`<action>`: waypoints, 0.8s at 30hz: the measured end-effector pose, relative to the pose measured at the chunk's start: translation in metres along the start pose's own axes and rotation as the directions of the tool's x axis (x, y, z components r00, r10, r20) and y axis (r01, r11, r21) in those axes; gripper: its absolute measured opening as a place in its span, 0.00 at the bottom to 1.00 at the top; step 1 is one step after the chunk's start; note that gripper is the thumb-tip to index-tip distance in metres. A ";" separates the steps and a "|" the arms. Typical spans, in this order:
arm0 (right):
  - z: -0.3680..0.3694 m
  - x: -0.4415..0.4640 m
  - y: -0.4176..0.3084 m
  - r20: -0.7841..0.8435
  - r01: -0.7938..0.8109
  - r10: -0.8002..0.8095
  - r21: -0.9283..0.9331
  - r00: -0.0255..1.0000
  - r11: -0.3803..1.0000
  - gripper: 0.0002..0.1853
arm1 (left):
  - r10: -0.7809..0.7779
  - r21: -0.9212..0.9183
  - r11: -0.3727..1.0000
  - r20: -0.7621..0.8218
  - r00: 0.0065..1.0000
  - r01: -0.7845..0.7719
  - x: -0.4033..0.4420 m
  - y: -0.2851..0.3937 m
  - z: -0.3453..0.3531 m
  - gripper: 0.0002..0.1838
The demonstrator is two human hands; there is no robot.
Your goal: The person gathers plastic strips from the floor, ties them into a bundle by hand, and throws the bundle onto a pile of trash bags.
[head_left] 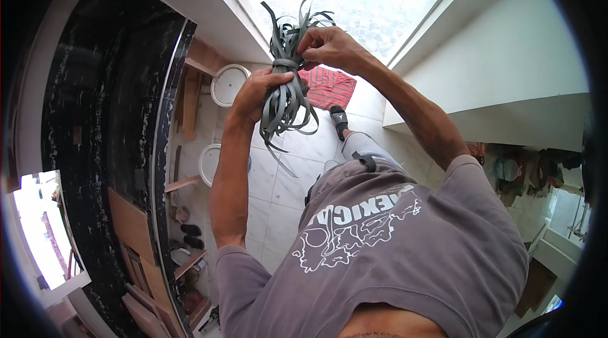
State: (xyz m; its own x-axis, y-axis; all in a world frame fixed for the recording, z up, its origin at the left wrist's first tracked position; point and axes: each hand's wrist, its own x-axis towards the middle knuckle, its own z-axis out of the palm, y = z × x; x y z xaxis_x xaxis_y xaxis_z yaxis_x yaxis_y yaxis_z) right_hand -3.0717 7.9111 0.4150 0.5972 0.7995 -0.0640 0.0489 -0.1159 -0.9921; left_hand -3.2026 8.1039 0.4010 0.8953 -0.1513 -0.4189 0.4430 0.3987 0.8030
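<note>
A bundle of long grey flat strips (288, 100) hangs in front of me, bound round its middle by a band of the same material. My left hand (256, 92) is wrapped round the bundle just below the band, its thumb lying across the strips. At the right side of the bundle, above the band, my right hand (323, 47) has its fingers pinched together. What they hold is hidden. Loose strip ends stick out above and dangle below.
Two white buckets (229, 85) stand on the tiled floor (256, 218) at left, beside a black marbled counter (101, 116). A red striped cloth (329, 88) lies by my foot. Wooden boards (130, 224) lean at lower left. A white wall (494, 40) rises at right.
</note>
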 end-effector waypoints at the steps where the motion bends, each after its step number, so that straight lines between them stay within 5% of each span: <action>1: -0.004 0.011 0.004 -0.009 0.004 -0.004 0.017 1.000 1.000 0.08 | -0.007 -0.001 1.000 -0.010 1.000 0.007 0.007 0.005 -0.003 0.18; 12: -0.074 0.144 0.015 0.135 0.039 -0.054 0.112 0.989 0.993 0.06 | -0.019 0.012 1.000 -0.177 0.984 0.021 0.095 0.094 -0.026 0.16; 24: -0.164 0.208 0.025 0.001 0.081 -0.085 0.284 0.996 0.955 0.06 | -0.059 -0.020 0.998 -0.158 0.986 0.057 0.208 0.161 -0.036 0.16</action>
State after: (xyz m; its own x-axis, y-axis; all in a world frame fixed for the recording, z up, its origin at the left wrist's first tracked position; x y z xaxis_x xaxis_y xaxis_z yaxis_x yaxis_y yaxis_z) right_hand -2.8151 7.9774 0.3945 0.5904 0.8068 0.0202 -0.1327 0.1217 -0.9837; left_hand -2.9466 8.1696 0.4278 0.8491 -0.0294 -0.5274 0.4920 0.4074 0.7694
